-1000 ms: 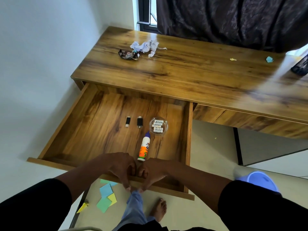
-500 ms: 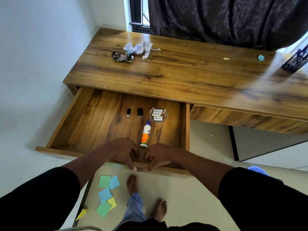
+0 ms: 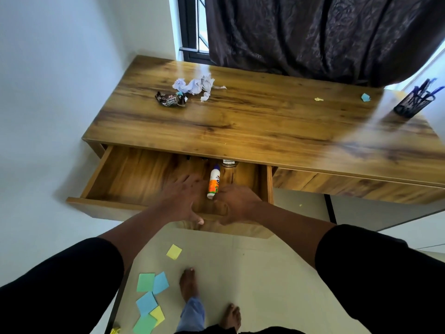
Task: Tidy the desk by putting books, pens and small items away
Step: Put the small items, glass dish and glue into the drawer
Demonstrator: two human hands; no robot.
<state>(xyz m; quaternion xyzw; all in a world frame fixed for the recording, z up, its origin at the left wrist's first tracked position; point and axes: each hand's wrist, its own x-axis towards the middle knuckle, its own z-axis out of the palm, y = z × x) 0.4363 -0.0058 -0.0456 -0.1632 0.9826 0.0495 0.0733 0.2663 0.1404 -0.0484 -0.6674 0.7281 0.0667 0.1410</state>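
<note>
Wooden desk drawer [image 3: 134, 174], left bay, stands partly pulled out below the brown wood-grain desk top [image 3: 252, 124]. Left hand [image 3: 185, 198] lies over the drawer's front edge, fingers spread wide and straight, reaching into the drawer interior; thumb tip sits on the front board. Right hand [image 3: 234, 204] rests at the same front edge just beside the left; fingers appear curled over the board, though motion blur leaves the exact grip unclear. Between the two hands, on the drawer floor: a white glue bottle with an orange label [image 3: 213, 182], lying on its side, cap end near the right hand, contact not resolvable. Behind the bottle, a small clear dish [image 3: 228, 165], mostly hidden under the desk top's overhang. On the desk top, far left: crumpled white paper [image 3: 195, 85] just beside a dark crumpled snack wrapper [image 3: 170, 100]. Far right: a black mesh pen holder with pens [image 3: 414, 104], a small blue paper scrap [image 3: 365, 97] and a small yellow scrap [image 3: 318, 99] near it. On the floor, green, blue and yellow sticky notes [image 3: 151, 297] lie scattered beside the person's bare feet.
</note>
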